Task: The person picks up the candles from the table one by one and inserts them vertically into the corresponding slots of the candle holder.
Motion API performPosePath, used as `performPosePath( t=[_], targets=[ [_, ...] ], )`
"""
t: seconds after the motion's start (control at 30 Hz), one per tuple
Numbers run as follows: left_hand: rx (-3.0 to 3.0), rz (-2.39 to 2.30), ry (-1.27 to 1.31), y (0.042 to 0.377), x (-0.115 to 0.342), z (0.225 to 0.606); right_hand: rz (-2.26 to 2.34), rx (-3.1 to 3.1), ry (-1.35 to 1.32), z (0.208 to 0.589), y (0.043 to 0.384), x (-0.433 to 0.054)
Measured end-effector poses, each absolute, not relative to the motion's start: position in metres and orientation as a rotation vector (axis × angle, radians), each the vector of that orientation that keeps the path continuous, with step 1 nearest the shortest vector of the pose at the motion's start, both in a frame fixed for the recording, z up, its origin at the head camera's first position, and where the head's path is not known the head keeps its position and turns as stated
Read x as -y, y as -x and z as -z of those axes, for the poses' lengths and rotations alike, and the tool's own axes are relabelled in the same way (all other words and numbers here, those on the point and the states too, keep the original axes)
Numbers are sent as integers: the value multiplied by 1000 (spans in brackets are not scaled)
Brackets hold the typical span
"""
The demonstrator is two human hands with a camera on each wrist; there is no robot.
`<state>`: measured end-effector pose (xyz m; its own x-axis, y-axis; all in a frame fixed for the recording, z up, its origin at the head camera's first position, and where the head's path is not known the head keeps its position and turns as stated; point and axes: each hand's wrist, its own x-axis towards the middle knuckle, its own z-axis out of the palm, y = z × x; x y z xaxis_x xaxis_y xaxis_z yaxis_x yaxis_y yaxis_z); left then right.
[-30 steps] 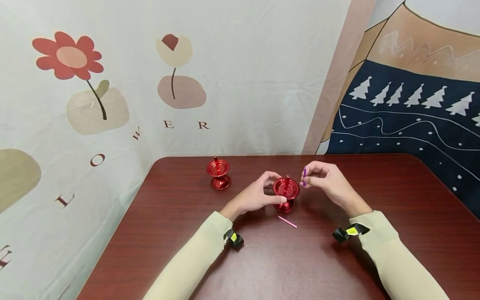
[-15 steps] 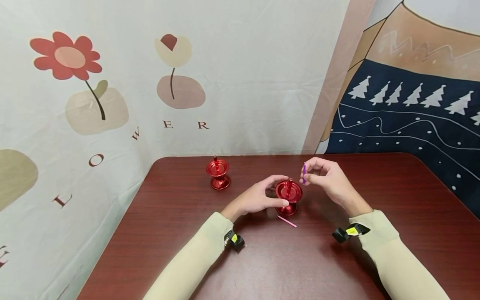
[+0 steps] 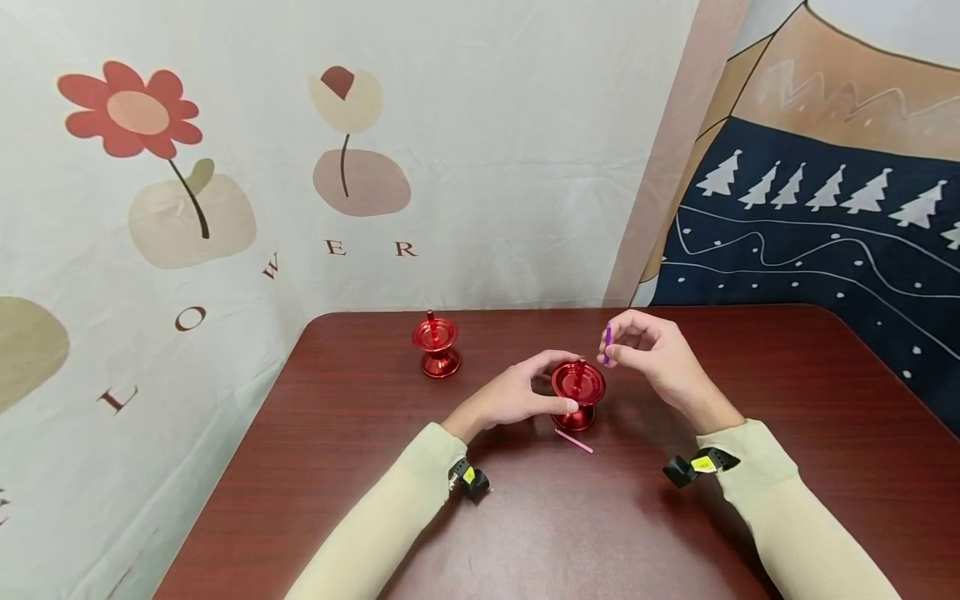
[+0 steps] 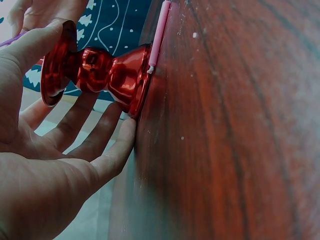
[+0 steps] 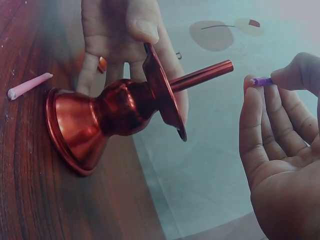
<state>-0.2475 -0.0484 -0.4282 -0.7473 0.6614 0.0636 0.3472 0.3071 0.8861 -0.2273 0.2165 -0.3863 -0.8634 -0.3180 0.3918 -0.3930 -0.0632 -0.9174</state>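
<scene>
My left hand (image 3: pixel 510 395) grips a shiny red metal candle holder (image 3: pixel 577 392), thumb on the rim of its dish and fingers behind it. The holder stands upright on the table, and a thin tube (image 5: pixel 202 76) rises from the dish. Just beyond its right side, my right hand (image 3: pixel 651 348) pinches a short purple candle (image 3: pixel 608 340) between thumb and fingertips. The candle is apart from the tube and a little above the dish in the head view. Close to the holder's foot lies a slim pink candle (image 3: pixel 574 442).
A second red candle holder (image 3: pixel 435 337) stands upright near the table's back edge, left of the hands. Behind the dark red-brown table (image 3: pixel 360 467) hangs a printed cloth (image 3: pixel 510 150).
The left hand has shifted the red candle holder slightly right and nearer the person. My right hand has risen a little with the purple candle. The pink candle stays put.
</scene>
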Motion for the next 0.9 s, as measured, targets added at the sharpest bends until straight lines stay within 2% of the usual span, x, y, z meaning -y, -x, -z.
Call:
performPosePath(
  t=[0.9],
  targets=[
    [-2206,-1412,-1005,244,44,427,-2139,2042,-780,386,221,-204]
  ],
)
